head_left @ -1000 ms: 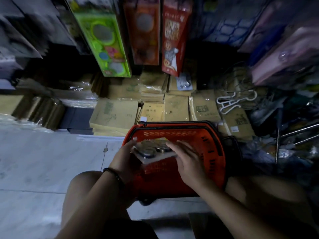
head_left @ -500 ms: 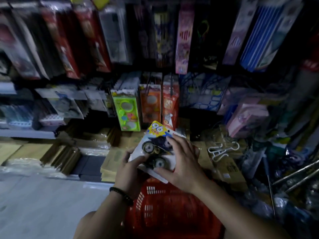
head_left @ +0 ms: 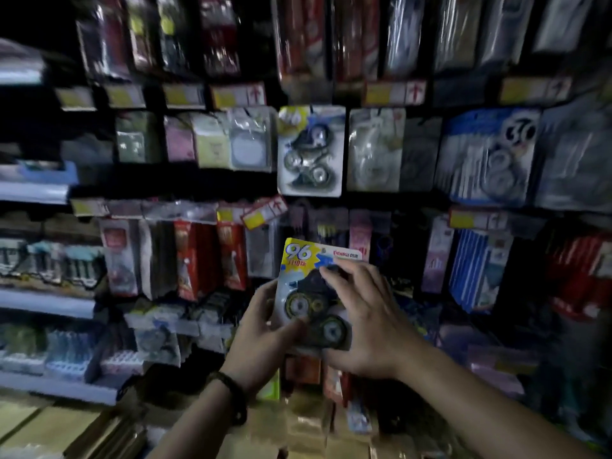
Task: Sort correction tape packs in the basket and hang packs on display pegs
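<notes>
Dark peg wall of hanging blister packs (mostly blurred). Yellow-topped white card correction tape pack, held upright before it, below a matching hung pack. Left hand grips its left edge, thumb on front. Right hand: fingers spread across its face, thumb under its bottom edge.

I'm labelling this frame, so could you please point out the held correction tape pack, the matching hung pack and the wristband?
held correction tape pack (head_left: 299, 256): head view, yellow top corner.
matching hung pack (head_left: 311, 150): head view, its middle.
wristband (head_left: 233, 395): head view, band on left wrist.
</notes>
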Demonstrator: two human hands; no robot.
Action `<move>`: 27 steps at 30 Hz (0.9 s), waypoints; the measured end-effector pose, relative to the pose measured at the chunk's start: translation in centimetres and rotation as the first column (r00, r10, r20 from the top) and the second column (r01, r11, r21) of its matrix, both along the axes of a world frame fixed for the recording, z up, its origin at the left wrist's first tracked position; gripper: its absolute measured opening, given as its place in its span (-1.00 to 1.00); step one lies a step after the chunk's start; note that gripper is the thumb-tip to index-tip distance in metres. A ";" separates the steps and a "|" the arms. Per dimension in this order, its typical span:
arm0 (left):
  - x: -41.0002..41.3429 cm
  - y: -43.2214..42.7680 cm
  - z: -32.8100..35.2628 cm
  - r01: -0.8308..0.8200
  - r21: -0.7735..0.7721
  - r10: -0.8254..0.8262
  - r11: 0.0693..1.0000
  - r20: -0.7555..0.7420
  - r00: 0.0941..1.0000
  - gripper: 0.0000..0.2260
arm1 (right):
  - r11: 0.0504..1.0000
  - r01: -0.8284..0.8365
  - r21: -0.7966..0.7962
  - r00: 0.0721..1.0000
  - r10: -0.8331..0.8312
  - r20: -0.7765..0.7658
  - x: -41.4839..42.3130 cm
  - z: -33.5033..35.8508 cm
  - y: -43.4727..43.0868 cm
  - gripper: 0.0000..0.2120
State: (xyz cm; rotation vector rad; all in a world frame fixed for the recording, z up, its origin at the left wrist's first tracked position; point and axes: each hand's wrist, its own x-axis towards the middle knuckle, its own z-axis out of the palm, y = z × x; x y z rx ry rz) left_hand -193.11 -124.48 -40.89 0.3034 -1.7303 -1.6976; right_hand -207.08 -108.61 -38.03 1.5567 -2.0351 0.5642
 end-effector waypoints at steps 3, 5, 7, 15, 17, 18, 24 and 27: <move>-0.7 -1.6 4.7 -0.124 -0.289 0.124 0.949 -0.020 0.992 -0.39 | 0.998 0.039 -0.048 0.993 -0.044 -0.112 -1.6 4.4 -1.5 0.11; -1.0 -3.1 7.5 -0.200 -0.493 0.205 0.847 -0.046 0.978 -0.36 | 0.995 0.064 -0.077 0.983 -0.076 -0.167 -2.8 7.2 -2.6 0.07; -1.5 -4.5 9.9 -0.224 -0.655 0.249 0.722 -0.056 0.967 -0.36 | 0.992 0.101 -0.071 0.970 -0.115 -0.216 -4.0 9.7 -3.5 0.07; -4.9 -7.7 16.7 -0.092 -0.940 0.402 0.329 0.052 0.914 -0.21 | 0.979 0.199 -0.043 0.915 -0.201 -0.349 -7.7 16.8 -8.3 0.07; -6.1 -8.7 17.7 -0.089 -0.950 0.431 0.299 0.051 0.901 -0.17 | 0.977 0.204 -0.069 0.912 -0.215 -0.350 -8.4 17.8 -9.4 0.04; -6.6 -9.1 18.0 -0.093 -0.951 0.432 0.294 0.046 0.900 -0.16 | 0.975 0.208 -0.080 0.911 -0.223 -0.347 -8.7 18.2 -10.0 0.04; -8.6 -10.0 18.7 -0.093 -0.965 0.452 0.245 0.029 0.891 -0.09 | 0.967 0.215 -0.134 0.886 -0.251 -0.390 -10.3 19.9 -12.3 0.08; -9.5 -10.6 18.7 -0.092 -0.966 0.438 0.241 0.024 0.898 -0.04 | 0.967 0.210 -0.144 0.884 -0.251 -0.394 -10.3 20.5 -12.5 0.08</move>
